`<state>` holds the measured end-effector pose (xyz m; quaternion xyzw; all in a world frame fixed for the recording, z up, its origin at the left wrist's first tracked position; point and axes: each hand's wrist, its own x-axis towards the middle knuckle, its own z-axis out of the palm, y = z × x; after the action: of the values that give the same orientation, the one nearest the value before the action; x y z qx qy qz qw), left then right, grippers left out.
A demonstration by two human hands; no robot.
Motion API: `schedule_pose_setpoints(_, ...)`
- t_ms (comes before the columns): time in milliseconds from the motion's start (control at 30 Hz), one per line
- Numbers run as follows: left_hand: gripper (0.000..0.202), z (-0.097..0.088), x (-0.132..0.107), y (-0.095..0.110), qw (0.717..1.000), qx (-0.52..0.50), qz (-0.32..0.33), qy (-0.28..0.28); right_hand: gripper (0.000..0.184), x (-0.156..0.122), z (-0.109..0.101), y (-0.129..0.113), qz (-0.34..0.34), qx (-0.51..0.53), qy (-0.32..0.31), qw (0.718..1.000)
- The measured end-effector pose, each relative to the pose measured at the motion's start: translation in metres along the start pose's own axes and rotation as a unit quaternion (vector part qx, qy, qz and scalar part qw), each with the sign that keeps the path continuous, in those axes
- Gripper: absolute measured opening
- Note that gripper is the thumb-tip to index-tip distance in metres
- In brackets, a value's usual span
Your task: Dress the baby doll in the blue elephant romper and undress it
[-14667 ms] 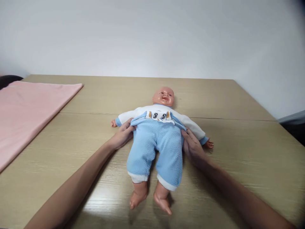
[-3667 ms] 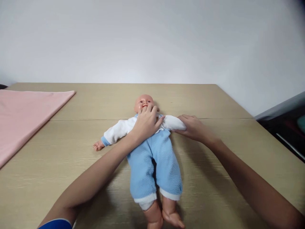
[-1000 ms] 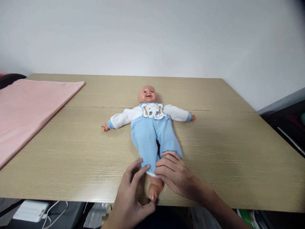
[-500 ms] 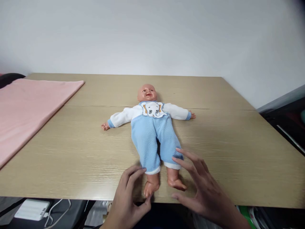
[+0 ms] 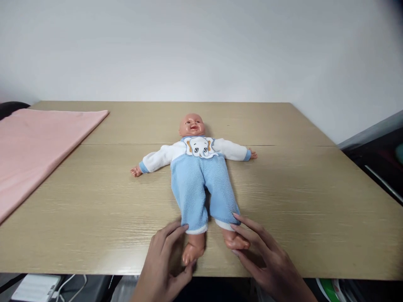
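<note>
A baby doll (image 5: pixel 200 184) lies on its back on the wooden table, its head away from me and both arms spread. It wears a fleece suit with white sleeves, light blue trousers and an elephant face on the chest. My left hand (image 5: pixel 165 256) curves around the doll's foot on the left, fingertips at the white trouser cuff and thumb by the toes. Around the other foot is my right hand (image 5: pixel 267 256), with fingertips against the cuff and the thumb just under the foot. Both hands have thumb and fingers apart; neither is closed tightly on a leg.
A folded pink cloth (image 5: pixel 47 147) covers the left part of the table (image 5: pixel 299 188). Below the front edge at left are a white box (image 5: pixel 36 288) and a white cable (image 5: pixel 74 289). A pale wall (image 5: pixel 195 50) stands behind the table.
My right hand has come down and inward to the doll's foot, its thumb now close beneath it. That foot has turned slightly outward. My left hand stays beside the other foot.
</note>
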<state>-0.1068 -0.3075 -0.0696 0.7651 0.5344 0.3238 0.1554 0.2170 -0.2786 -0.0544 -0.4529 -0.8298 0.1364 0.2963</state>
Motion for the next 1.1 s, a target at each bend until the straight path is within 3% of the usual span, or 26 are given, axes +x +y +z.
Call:
schedule_pose_setpoints(233, 0.057, -0.02, -0.006, -0.021, 0.998, 0.035, 0.049, -0.017, 0.055, -0.001, -0.01, 0.015, -0.007, -0.022, -0.003, 1.0)
schedule_pose_setpoints(400, 0.045, -0.04, -0.015, -0.038, 0.991, 0.077, 0.109, -0.015, 0.054, 0.014, -0.034, 0.059, 0.05, -0.076, 0.039, 0.995)
schedule_pose_setpoints(500, 0.044, -0.053, -0.002, -0.037, 0.983, 0.066, 0.169, -0.018, 0.056, 0.039, -0.049, 0.092, 0.074, -0.09, 0.031, 0.993)
schedule_pose_setpoints(667, 0.031, -0.048, 0.07, 0.003, 0.969, 0.015, 0.247, 0.0, 0.072, 0.106, -0.046, 0.156, 0.05, -0.077, 0.023, 0.996)
schedule_pose_setpoints(767, 0.026, -0.03, 0.126, 0.036, 0.975, 0.01, 0.223, 0.01, 0.086, 0.147, -0.028, 0.19, 0.024, -0.073, 0.033, 0.996)
schedule_pose_setpoints(833, 0.029, -0.017, 0.161, 0.051, 0.982, 0.024, 0.186, -0.005, 0.08, 0.163, -0.018, 0.205, 0.011, -0.071, 0.054, 0.996)
schedule_pose_setpoints(1000, 0.043, 0.01, 0.241, 0.056, 0.982, 0.128, 0.127, -0.056, 0.041, 0.163, -0.011, 0.22, -0.011, -0.104, 0.111, 0.988)
schedule_pose_setpoints(1100, 0.057, 0.031, 0.288, 0.048, 0.968, 0.188, 0.125, -0.113, 0.041, 0.157, -0.015, 0.217, -0.028, -0.098, 0.116, 0.988)
